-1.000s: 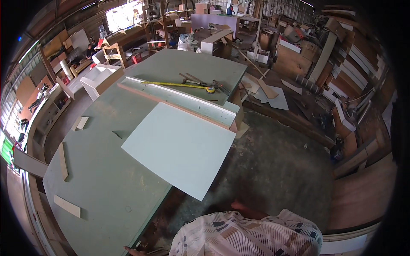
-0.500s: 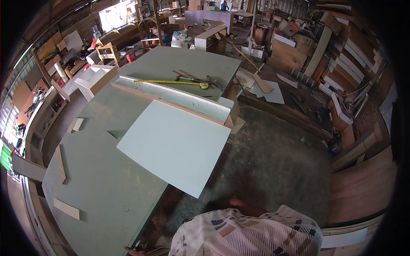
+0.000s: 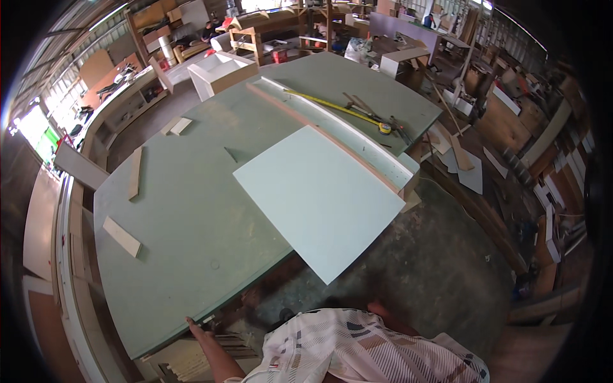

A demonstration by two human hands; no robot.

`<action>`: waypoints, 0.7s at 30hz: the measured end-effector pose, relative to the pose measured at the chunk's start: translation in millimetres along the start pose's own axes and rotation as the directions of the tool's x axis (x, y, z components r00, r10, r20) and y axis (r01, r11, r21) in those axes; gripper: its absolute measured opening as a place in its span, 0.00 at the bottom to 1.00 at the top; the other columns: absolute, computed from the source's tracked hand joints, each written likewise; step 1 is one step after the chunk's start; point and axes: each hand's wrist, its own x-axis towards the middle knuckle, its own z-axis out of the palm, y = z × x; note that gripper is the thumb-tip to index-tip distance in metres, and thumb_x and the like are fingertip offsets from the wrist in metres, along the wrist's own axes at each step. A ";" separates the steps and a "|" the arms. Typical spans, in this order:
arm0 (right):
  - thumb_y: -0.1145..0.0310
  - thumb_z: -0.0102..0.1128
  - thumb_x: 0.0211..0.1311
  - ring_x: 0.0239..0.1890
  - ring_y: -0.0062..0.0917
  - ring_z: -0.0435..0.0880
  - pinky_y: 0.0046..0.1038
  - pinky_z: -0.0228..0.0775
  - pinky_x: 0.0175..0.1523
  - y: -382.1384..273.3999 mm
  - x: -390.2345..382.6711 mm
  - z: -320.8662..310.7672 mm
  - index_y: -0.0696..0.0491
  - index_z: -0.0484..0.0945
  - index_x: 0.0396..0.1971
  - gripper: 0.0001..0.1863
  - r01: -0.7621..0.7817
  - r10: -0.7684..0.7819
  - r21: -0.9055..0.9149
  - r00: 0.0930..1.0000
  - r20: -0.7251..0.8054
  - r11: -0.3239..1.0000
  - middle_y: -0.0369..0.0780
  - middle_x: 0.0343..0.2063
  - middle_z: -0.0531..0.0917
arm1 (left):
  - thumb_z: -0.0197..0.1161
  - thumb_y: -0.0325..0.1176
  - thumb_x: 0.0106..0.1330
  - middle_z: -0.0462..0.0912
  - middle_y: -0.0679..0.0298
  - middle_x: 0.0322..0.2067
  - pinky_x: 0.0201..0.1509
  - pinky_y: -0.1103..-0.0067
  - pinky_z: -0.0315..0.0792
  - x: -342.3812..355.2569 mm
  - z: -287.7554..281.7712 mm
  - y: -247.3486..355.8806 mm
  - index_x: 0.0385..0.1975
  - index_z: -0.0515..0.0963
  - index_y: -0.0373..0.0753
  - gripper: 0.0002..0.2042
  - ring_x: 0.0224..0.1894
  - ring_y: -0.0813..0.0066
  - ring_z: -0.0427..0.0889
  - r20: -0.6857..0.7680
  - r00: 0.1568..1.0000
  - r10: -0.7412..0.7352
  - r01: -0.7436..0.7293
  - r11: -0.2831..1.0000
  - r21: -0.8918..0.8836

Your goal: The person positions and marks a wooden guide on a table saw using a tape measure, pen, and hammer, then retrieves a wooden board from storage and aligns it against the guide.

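Observation:
My left hand (image 3: 198, 329) rests at the near edge of a large green-topped worktable (image 3: 185, 249), its visible fingers stretched out. My right hand (image 3: 378, 309) shows only in part, low in front of my patterned shirt; its fingers cannot be made out. Between and beyond my hands, a pale white panel (image 3: 322, 198) lies with one corner jutting past the table edge. Along the panel's far side runs a long white board with a brown edge (image 3: 345, 144). A yellow tape measure (image 3: 384, 128) is partly pulled out near that board, beside some hand tools (image 3: 364, 107).
Wood offcuts (image 3: 122, 237) lie on the table's left side. A white open cabinet box (image 3: 221, 73) stands past the far left edge. Scrap boards (image 3: 469, 169) litter the floor at right. Two people are far off, one at left, one at the back.
The view has swung left, so the table and panel sit further right in it. My left hand and forearm now show more at the table edge. The panel keeps its place against the board.

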 end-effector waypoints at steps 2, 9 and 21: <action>0.70 0.58 0.43 0.41 0.42 0.84 0.39 0.74 0.47 -42.4 -42.8 -39.7 0.59 0.82 0.41 0.21 0.015 -0.015 0.018 1.000 -0.017 1.000 0.53 0.38 0.84 | 0.57 0.71 0.56 0.68 0.57 0.57 0.47 0.56 0.69 -0.5 -5.4 -7.6 0.59 0.66 0.50 0.38 0.48 0.54 0.72 -0.028 1.000 0.009 -0.008 0.999 0.049; 0.67 0.54 0.49 0.50 0.39 0.81 0.35 0.68 0.56 -88.4 -88.8 -79.6 0.63 0.76 0.50 0.26 -0.043 0.044 -0.036 0.998 0.037 0.998 0.51 0.44 0.82 | 0.57 0.71 0.56 0.74 0.52 0.50 0.46 0.58 0.70 -4.4 13.2 -13.7 0.58 0.67 0.45 0.39 0.38 0.54 0.76 -0.062 0.998 0.017 -0.014 0.999 0.052; 0.70 0.59 0.52 0.25 0.21 0.75 0.32 0.68 0.24 118.6 68.3 -0.7 0.61 0.71 0.46 0.20 0.004 -0.001 0.064 0.999 -0.050 0.998 0.38 0.27 0.77 | 0.59 0.73 0.51 0.64 0.53 0.58 0.47 0.57 0.72 9.4 25.2 -19.1 0.60 0.64 0.46 0.43 0.49 0.52 0.71 0.038 0.996 -0.086 0.084 0.995 0.052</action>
